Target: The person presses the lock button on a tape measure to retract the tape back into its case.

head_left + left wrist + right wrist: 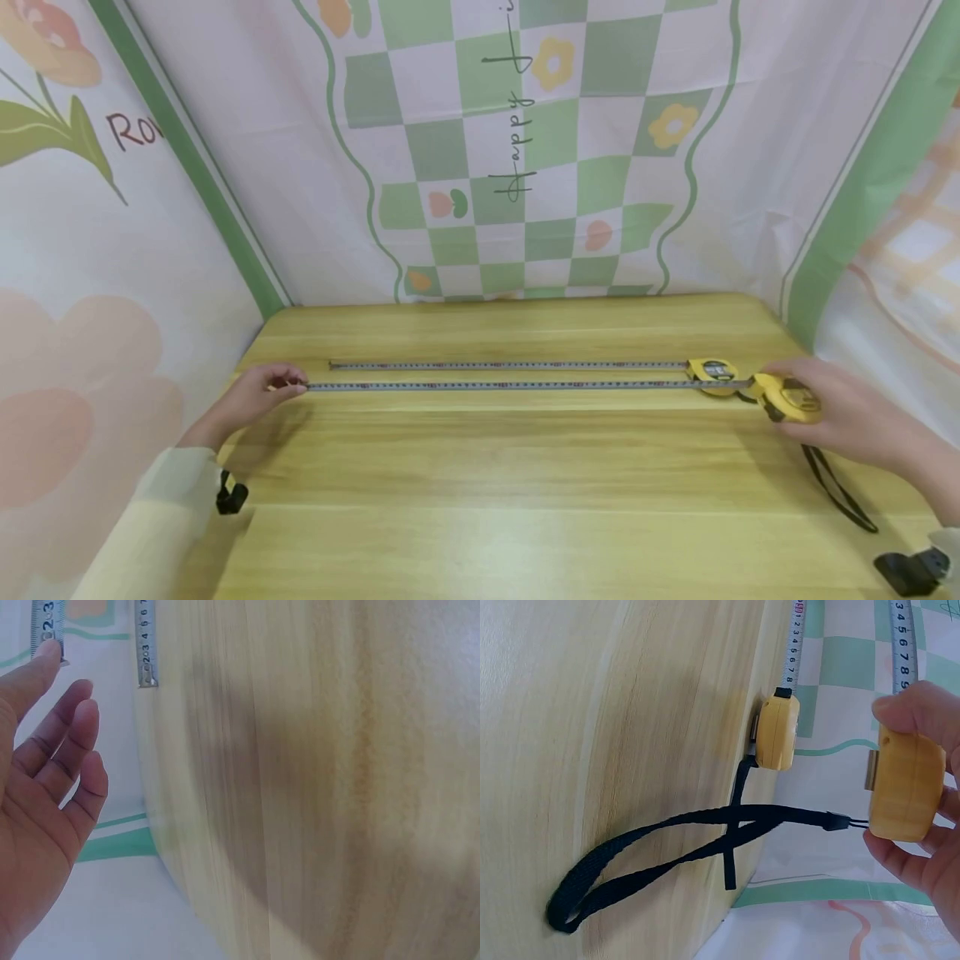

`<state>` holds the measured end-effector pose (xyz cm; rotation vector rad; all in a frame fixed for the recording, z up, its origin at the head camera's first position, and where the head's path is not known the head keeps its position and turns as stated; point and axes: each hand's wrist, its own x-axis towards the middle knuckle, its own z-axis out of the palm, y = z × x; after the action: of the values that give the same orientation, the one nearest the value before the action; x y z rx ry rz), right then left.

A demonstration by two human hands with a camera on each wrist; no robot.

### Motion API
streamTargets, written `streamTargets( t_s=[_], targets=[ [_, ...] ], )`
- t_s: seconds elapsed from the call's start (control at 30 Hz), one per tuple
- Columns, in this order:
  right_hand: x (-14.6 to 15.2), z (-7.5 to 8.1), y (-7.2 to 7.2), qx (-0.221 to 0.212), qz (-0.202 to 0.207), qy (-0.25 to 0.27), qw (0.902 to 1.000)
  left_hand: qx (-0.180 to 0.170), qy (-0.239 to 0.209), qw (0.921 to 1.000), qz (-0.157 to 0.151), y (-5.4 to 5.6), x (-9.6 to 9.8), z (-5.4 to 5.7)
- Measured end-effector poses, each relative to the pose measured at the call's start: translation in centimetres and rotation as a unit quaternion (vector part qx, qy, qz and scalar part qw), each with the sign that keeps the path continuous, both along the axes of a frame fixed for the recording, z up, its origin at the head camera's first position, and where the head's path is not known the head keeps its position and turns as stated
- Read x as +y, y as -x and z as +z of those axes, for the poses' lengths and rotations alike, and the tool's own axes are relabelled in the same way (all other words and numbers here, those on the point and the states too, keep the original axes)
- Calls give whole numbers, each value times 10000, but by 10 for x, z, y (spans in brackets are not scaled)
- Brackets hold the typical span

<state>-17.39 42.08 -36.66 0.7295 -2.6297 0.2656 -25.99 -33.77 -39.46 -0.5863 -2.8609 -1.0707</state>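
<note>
My left hand (255,398) pinches the end of a metal tape blade (502,386) at the left. In the left wrist view, the thumb (37,671) lies on the blade's numbered face near its hooked end. My right hand (847,408) grips the yellow case of that tape measure (787,398), the blade stretched straight between both hands, above the table. A second yellow tape measure (778,731) lies just behind on the table, its blade (498,365) drawn out to the left, nearly parallel. From the held case hangs a black wrist strap (637,840).
The wooden table (495,492) has rounded corners. Printed cloth (247,100) with green checks and flowers surrounds it at the back and sides. A black strap (731,862) also trails from the lying tape measure.
</note>
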Motion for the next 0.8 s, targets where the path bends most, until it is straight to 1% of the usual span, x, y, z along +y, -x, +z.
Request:
streamTargets(
  t_s=[0.17, 0.27, 0.57, 0.8],
  targets=[
    [0, 2, 0, -110, -100, 81, 9999, -32, 76, 10000, 34, 0, 2, 2],
    [1, 2, 0, -99, -111, 141, 9998, -62, 73, 10000, 17, 0, 4, 4],
    [2, 3, 1, 112, -72, 320, 9994, -86, 68, 9999, 59, -2, 7, 7],
    [0, 5, 1, 181, 71, 476, 9987, -109, 68, 9999, 83, 0, 8, 6]
  ],
)
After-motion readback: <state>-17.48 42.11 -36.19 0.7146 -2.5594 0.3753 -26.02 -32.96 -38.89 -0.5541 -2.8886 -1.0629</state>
